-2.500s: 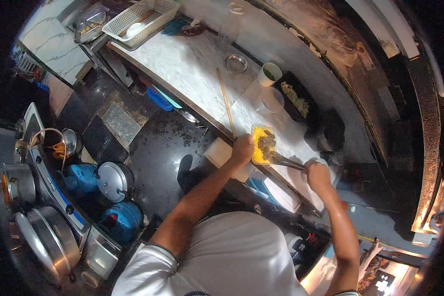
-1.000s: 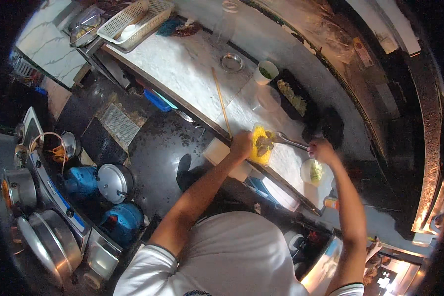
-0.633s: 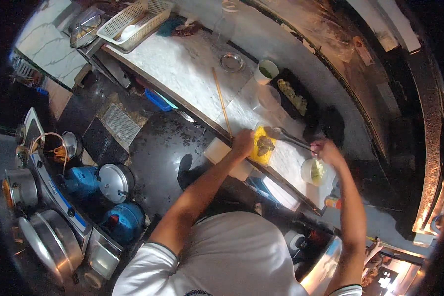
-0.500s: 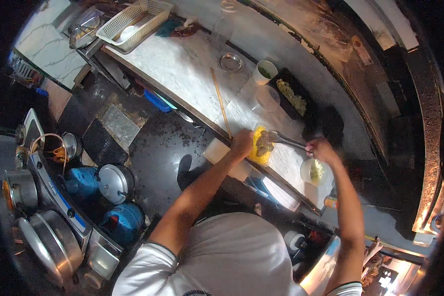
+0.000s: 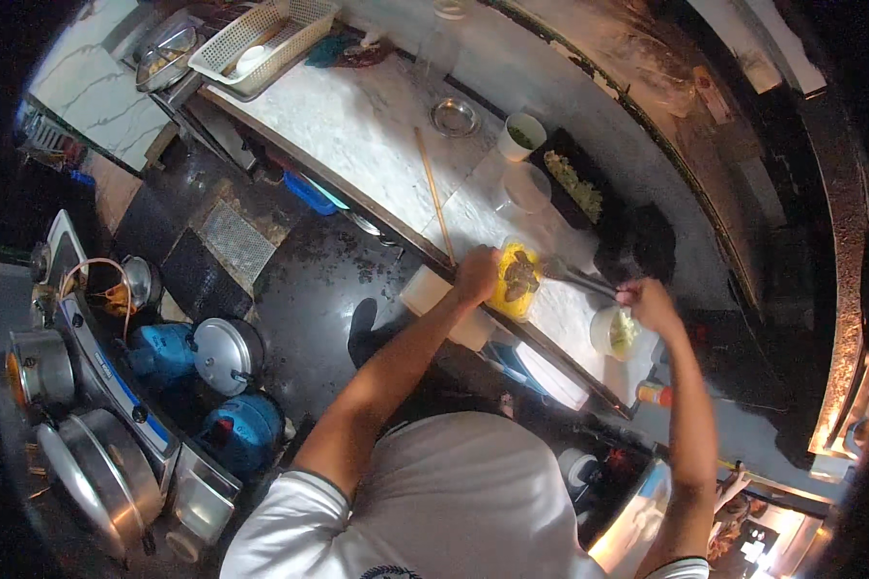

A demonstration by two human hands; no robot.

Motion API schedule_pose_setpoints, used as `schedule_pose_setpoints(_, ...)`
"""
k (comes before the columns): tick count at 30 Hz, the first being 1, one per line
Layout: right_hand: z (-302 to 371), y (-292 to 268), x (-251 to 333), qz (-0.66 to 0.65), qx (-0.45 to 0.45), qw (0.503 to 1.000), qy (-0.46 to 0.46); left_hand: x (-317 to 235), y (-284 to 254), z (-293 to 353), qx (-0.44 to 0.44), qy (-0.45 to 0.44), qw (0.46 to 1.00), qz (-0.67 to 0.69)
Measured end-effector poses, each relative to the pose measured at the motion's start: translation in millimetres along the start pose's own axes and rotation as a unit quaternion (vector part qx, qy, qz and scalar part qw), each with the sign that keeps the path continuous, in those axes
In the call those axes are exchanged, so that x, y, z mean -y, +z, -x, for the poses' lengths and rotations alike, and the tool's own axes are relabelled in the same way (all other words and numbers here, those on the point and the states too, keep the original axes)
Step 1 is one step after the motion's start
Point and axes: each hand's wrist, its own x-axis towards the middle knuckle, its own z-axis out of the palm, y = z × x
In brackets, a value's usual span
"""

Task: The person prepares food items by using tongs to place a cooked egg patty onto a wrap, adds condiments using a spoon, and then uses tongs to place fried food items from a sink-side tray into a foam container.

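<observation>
My left hand (image 5: 477, 276) grips the near left side of a clear food container (image 5: 519, 316) on the counter. Yellow food, probably rice, fills it, with brown pieces (image 5: 520, 277) lying on top. In my right hand (image 5: 649, 303) is a dark long-handled utensil (image 5: 591, 282), closed fingers round the handle end. Its head, too blurred to name, points left and is just right of the container. Below my right hand stands a translucent bowl (image 5: 602, 333) with pale green food. A wooden stick (image 5: 434, 193) lies on the counter beyond my left hand.
Along the counter's far side are a metal dish (image 5: 454, 117), a white tub of chopped greens (image 5: 519, 138), a translucent tub (image 5: 524, 187) and a black tray of pale shreds (image 5: 574, 186). A white basket (image 5: 261, 46) stands far left. Pots and a pressure cooker (image 5: 227, 355) sit lower left.
The utensil's head has drawn back rightward from over the brown pieces to beside the container. My right hand has shifted slightly right and down; my left hand keeps its grip.
</observation>
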Motion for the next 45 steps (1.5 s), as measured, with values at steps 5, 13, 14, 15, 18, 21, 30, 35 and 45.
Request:
schedule_pose_setpoints(5,33,25,36,0.095,-0.090,0.991,-0.010,-26,-12,-6,-0.001,0.009,1.000,0.030)
schedule_pose_setpoints(13,62,62,58,0.111,-0.122,0.985,-0.056,-25,0,-4,-0.025,0.008,0.999,0.026)
schedule_pose_setpoints(14,61,64,64,0.111,-0.122,0.985,-0.058,-18,3,-2,-0.028,-0.006,0.999,0.021)
schedule_pose_setpoints(15,60,65,70,0.111,-0.122,0.985,-0.060,-10,5,0,-0.032,-0.020,0.999,0.016)
schedule_pose_setpoints(18,71,51,69,0.045,-0.141,0.989,-0.020,-3,5,6,-0.128,0.057,0.989,0.038)
schedule_pose_setpoints(21,92,46,45,0.034,-0.178,0.983,-0.026,-18,-4,1,-0.055,-0.015,0.993,0.108)
schedule_pose_setpoints(30,112,64,63,0.065,-0.197,0.978,-0.027,-8,1,2,0.029,-0.126,0.990,0.057)
schedule_pose_setpoints(35,134,48,1,-0.287,-0.161,0.940,0.086,-38,-15,14,-0.047,-0.199,0.948,0.244)
schedule_pose_setpoints(45,68,148,175,-0.638,-0.004,0.769,0.037,118,-90,14,-0.145,-0.242,0.920,-0.273)
